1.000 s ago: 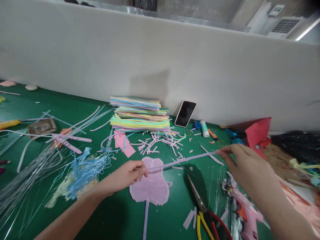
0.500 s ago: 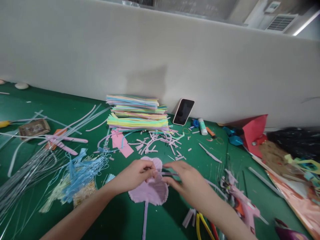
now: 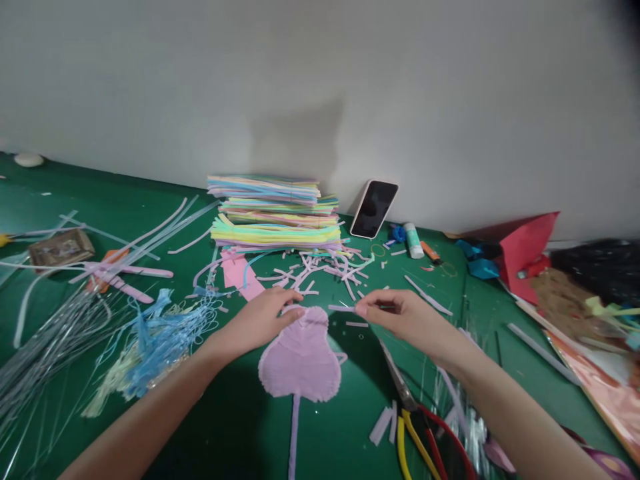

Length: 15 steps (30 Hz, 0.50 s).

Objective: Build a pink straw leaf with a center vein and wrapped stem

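A lilac pear-shaped craft piece (image 3: 300, 360) with a ridged edge and a long thin stem (image 3: 295, 433) is over the green table in front of me. My left hand (image 3: 265, 319) is closed on its narrow top edge, thumb on the near face and fingers behind. A small lilac loop (image 3: 342, 358) sticks out past the piece's right edge. Apart from it, on the right, my right hand (image 3: 400, 315) pinches a short lilac strip (image 3: 341, 308) between thumb and forefinger. Just below that strip, another short lilac strip (image 3: 357, 325) rests on the table.
Scissors (image 3: 397, 380) with red and yellow handles lie below my right hand, beside lilac offcuts (image 3: 381, 427). Bundled pastel strips (image 3: 280, 233) and a phone (image 3: 374, 209) are at the wall. Blue tassels (image 3: 155, 353) and clear filaments (image 3: 55, 347) spread leftward; a glue stick (image 3: 413, 241) stands behind.
My right hand has moved right, away from the lilac piece, holding a strip. The piece now shows a flatter, more open face. The view has tilted down, bringing the scissors into fuller sight.
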Available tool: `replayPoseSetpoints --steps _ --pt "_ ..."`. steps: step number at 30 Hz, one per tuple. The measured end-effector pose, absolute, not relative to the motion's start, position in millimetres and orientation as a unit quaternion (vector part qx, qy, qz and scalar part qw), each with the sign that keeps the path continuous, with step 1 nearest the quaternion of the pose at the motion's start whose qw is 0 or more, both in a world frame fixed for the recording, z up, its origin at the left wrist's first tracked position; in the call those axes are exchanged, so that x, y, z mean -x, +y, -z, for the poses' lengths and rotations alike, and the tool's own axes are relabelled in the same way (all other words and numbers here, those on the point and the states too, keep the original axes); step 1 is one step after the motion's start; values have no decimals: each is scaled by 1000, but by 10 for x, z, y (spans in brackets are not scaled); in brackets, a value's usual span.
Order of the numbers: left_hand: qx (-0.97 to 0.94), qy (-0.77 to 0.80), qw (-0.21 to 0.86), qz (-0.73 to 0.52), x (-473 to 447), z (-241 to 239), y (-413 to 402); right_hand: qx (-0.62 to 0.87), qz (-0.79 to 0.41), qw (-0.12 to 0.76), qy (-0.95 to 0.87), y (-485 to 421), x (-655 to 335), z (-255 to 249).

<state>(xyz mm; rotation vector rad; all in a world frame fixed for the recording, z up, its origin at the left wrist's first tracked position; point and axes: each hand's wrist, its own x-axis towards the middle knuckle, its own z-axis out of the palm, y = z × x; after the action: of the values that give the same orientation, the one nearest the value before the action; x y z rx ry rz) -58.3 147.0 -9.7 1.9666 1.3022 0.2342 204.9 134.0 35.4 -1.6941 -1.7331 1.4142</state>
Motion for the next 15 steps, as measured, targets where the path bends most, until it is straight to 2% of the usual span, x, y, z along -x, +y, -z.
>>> replayPoseSetpoints --steps 4,10,15 --pt "-790 502 350 -46 435 190 1550 615 -517 171 -571 1416 -2017 -296" --pt "-788 500 359 -14 342 207 1588 591 -591 95 -540 1529 -1891 -258" --pt "-774 502 385 33 419 67 1537 559 -588 59 -581 1590 -1860 -211"
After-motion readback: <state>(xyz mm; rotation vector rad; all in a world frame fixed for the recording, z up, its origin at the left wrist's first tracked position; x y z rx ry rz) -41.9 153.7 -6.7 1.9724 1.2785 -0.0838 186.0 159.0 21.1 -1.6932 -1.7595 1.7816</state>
